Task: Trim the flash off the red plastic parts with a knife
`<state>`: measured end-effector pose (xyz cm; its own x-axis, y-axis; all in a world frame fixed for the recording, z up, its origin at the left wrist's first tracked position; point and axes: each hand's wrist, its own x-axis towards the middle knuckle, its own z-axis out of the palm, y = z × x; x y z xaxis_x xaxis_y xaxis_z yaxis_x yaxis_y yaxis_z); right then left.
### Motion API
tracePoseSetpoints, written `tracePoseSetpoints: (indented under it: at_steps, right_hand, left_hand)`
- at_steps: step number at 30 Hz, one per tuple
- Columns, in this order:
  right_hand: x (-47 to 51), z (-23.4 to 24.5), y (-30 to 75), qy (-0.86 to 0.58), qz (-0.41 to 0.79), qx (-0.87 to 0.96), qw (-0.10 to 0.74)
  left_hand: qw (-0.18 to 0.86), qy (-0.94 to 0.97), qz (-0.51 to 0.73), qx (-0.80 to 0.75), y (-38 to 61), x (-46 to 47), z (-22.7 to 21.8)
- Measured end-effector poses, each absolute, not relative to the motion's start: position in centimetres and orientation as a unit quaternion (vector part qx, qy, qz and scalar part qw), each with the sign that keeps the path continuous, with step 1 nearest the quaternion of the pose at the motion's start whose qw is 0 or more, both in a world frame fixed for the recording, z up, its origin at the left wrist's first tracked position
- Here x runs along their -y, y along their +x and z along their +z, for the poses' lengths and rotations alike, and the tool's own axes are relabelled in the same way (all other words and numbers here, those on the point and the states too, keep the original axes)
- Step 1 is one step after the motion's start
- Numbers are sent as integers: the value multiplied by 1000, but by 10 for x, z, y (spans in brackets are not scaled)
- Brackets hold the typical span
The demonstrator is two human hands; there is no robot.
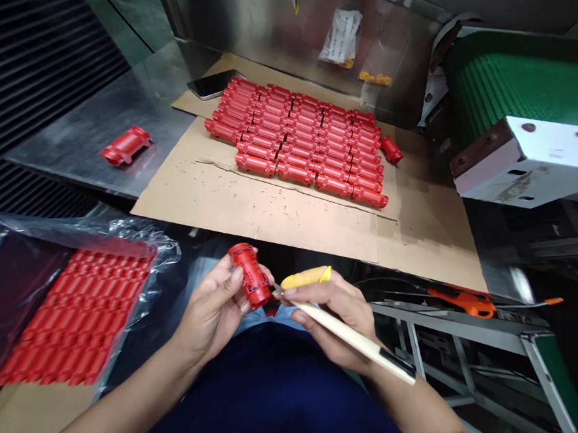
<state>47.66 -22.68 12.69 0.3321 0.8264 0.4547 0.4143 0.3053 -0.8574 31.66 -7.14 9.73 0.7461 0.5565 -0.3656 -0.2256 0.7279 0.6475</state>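
Your left hand (211, 313) grips a ribbed red plastic cylinder (250, 276). Your right hand (332, 318) clasps a cream-handled knife (355, 340), its tip touching the cylinder.

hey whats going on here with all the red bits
A person holds a red plastic part in the left hand. The right hand, with a yellow finger cover, holds the thin tip of a pale-handled tool at the part's side. More red parts lie in neat rows on cardboard ahead, and others fill a clear bag at the left.
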Motion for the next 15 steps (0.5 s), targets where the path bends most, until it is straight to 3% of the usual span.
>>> tracePoseSetpoints:
  at_steps: [7,15]
  right_hand:
    - [214,103,472,-496,144,626,585]
    - [209,107,471,-459,164,629,606]
  left_hand:
    - [922,217,101,-304,313,70,96]
    - [920,225,91,-307,314,72,97]
